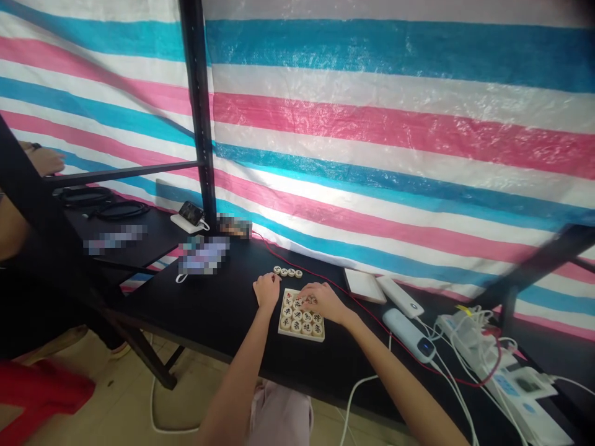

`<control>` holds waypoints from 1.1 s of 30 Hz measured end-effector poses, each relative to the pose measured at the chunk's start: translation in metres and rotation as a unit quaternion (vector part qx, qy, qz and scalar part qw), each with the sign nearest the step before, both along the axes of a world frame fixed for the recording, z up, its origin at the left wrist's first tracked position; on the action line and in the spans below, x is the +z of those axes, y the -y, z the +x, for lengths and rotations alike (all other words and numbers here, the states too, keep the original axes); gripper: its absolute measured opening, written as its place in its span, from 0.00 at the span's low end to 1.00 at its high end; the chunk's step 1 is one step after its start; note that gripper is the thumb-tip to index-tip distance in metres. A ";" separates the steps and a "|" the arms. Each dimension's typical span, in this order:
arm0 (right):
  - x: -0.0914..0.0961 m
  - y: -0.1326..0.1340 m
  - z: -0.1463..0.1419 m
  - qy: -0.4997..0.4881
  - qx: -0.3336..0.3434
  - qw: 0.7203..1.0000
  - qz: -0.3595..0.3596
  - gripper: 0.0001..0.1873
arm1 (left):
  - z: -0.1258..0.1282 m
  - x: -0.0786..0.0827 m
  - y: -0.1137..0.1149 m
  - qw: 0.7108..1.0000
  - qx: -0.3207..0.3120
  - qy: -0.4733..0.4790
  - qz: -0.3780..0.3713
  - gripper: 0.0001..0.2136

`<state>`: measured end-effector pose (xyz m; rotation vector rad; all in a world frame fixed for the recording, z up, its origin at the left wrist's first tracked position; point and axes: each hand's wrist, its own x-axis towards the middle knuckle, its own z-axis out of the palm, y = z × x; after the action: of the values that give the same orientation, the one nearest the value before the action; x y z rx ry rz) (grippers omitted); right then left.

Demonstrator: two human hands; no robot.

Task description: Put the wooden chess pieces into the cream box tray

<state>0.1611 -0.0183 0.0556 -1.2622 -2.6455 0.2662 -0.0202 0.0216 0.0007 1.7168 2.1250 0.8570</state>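
A square cream tray (301, 336) on the black table holds rows of round Chinese chess pieces (307, 316) with black and red characters. My right hand (321, 300) reaches over its upper right part, fingers bent down and closed at a piece; the hand covers some of the others. Left of the tray, my left hand (266, 290) rests on the table with loosely bent fingers and nothing visible in them. Its fingertips are close to a short row of Chinese chess pieces (287, 272) lying behind the tray.
A shallow white tray lid (364, 285), a white power bank (400, 296) and a light blue device (409, 334) lie to the right. Beyond them is a cable-covered power strip (499, 365). A red cable (325, 280) crosses the back. A phone (191, 213) and another person's hand (46, 160) are left.
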 end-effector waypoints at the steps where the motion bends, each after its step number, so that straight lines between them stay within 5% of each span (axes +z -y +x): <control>1: 0.000 0.004 -0.003 0.019 -0.004 1.000 0.012 0.13 | 0.000 0.000 0.000 1.000 -0.001 0.000 0.000 0.15; 13: 0.013 -0.003 -0.018 0.165 0.004 0.985 0.049 0.09 | -0.001 -0.001 0.003 1.000 -0.009 -0.004 0.010 0.16; 19: -0.001 0.006 -0.020 0.105 -0.035 0.993 0.028 0.16 | 0.000 -0.002 0.002 1.000 -0.005 -0.012 0.007 0.16; 25: -0.005 0.002 -0.022 0.041 -0.049 0.998 0.018 0.12 | 0.000 -0.001 0.002 1.000 -0.007 -0.008 0.013 0.16; 33: -0.016 -0.050 0.014 -0.059 -0.167 0.984 0.016 0.14 | -0.002 -0.002 0.000 1.000 -0.006 0.007 0.016 0.15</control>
<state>0.1750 0.0318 0.0397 -1.5961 -2.2826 0.2343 -0.0226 0.0216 -0.0011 1.7321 2.1022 0.9008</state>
